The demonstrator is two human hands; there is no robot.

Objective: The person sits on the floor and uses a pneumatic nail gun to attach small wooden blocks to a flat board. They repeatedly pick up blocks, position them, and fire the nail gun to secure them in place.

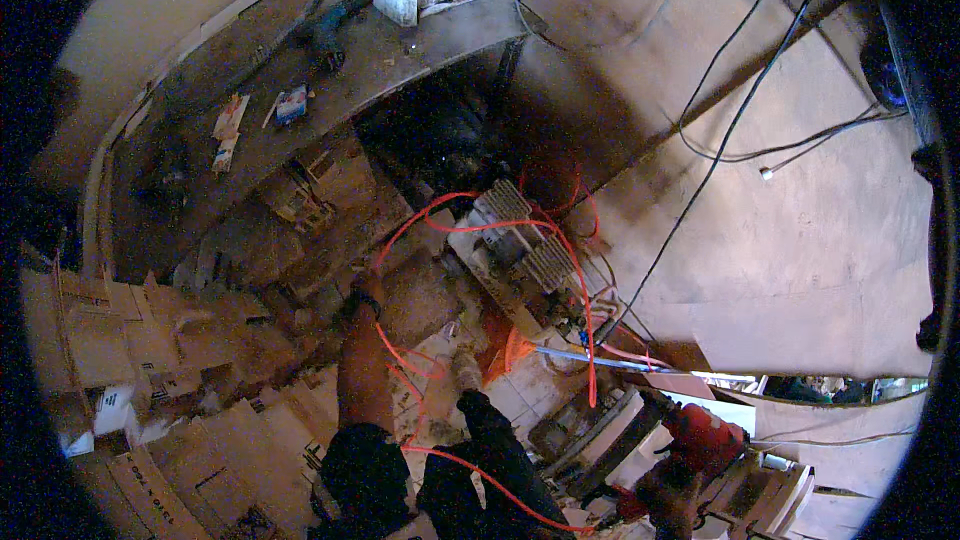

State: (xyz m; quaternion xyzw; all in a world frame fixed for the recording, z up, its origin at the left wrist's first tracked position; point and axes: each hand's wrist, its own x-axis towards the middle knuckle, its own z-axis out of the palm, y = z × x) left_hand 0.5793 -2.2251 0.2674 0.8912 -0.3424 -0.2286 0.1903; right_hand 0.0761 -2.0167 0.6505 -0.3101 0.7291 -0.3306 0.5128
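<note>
My left hand (368, 288), a dark band at its wrist, reaches forward and is closed on a red air hose (405, 232). From there the hose loops over a grey finned machine (500, 230) that looks like a compressor. Its other length hangs past my forearm and crosses my dark trousers toward the lower right. There my right hand (668, 492) is closed round a red hand-held tool (703, 430), which looks like an air-powered gun. Dim light hides the finger details of both hands. The tool is beside a long dark-and-light piece (600, 440).
An orange broom head (512, 348) with a pale blue handle (640, 362) lies on the tiles. Flattened cardboard (230, 460) covers the left. A dark counter (380, 65) carries a green power tool (325, 30). Black cables (715, 155) hang across pale panels (800, 240).
</note>
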